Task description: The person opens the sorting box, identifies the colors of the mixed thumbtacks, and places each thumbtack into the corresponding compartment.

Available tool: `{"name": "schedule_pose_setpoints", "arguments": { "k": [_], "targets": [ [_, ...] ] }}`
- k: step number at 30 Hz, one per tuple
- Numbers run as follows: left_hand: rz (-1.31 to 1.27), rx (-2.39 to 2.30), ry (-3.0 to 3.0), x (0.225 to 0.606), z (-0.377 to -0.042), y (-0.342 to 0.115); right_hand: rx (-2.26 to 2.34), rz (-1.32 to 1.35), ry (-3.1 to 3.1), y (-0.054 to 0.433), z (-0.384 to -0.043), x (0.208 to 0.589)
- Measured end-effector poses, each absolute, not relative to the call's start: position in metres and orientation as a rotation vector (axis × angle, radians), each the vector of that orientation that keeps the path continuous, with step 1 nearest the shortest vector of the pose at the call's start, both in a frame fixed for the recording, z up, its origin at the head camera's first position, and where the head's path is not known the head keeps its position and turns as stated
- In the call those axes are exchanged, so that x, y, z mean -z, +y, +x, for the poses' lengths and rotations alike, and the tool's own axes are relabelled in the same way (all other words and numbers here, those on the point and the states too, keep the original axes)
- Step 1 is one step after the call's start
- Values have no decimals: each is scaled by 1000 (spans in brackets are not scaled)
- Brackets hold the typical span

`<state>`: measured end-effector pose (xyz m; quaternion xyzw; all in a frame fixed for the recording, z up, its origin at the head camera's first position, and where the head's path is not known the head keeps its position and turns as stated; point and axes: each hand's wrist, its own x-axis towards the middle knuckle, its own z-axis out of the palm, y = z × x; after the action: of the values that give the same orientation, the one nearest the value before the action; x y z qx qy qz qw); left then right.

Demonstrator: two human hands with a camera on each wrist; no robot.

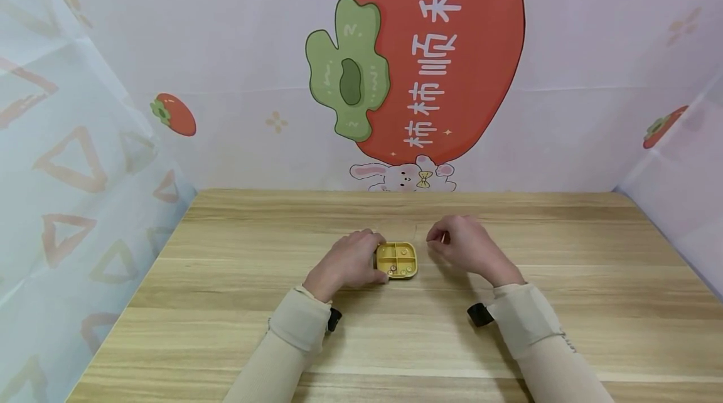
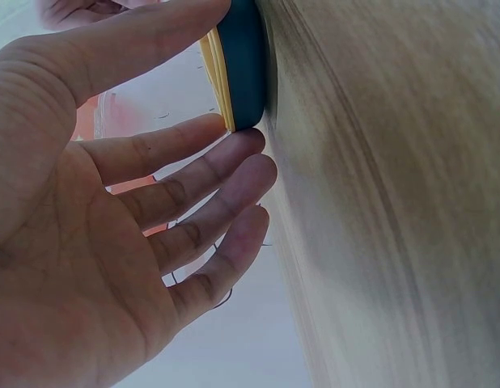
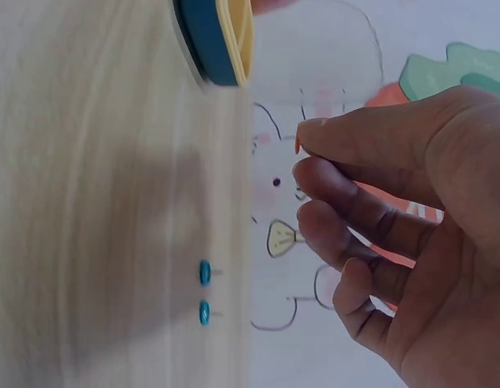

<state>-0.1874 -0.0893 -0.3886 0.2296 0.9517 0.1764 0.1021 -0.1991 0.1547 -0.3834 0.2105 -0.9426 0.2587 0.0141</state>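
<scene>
A small yellow box [image 1: 407, 253] with several compartments sits on the table; its outer shell [image 2: 243, 65] looks dark teal in the wrist views. Several tiny round pieces [image 1: 403, 273] lie inside, too small to identify. From the left side my left hand [image 1: 351, 260] holds the box, thumb at the near edge and fingers at the far one. My right hand [image 1: 465, 245] is raised just right of the box. Between its thumb and index fingertip it pinches a tiny orange piece [image 3: 298, 146], mostly hidden by the fingers.
Two small blue discs [image 3: 205, 272], each with a thin pin-like line, are on the tabletop [image 1: 395, 353] near the right hand. A clear lid [image 3: 319, 48] stands up behind the box. A printed cloth [image 1: 237, 45] hangs at the table's back edge.
</scene>
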Motion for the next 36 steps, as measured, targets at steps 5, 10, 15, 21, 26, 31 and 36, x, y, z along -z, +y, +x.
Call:
{"name": "schedule_pose_setpoints", "arguments": {
  "k": [5,10,15,21,26,31,36],
  "targets": [
    [674,-529,2810,389,-187,-89,-835,677,-2939,143,-196,386],
    [672,-529,2806,388,-188,-89,-855,668,-2953,133,-193,389],
    [671,-521,2803,388,-188,-89,-846,678,-2955,126,-192,391],
    [672,-523,2803,387,-188,-89,-856,709,-2926,124,-193,395],
    [667,-522,2800,387,-188,-89,-846,715,-2928,123,-195,400],
    [665,-516,2802,386,-188,-90,-854,715,-2931,123,-196,403],
    [672,-518,2803,387,-187,-90,-861,701,-2935,124,-197,404]
  ]
}}
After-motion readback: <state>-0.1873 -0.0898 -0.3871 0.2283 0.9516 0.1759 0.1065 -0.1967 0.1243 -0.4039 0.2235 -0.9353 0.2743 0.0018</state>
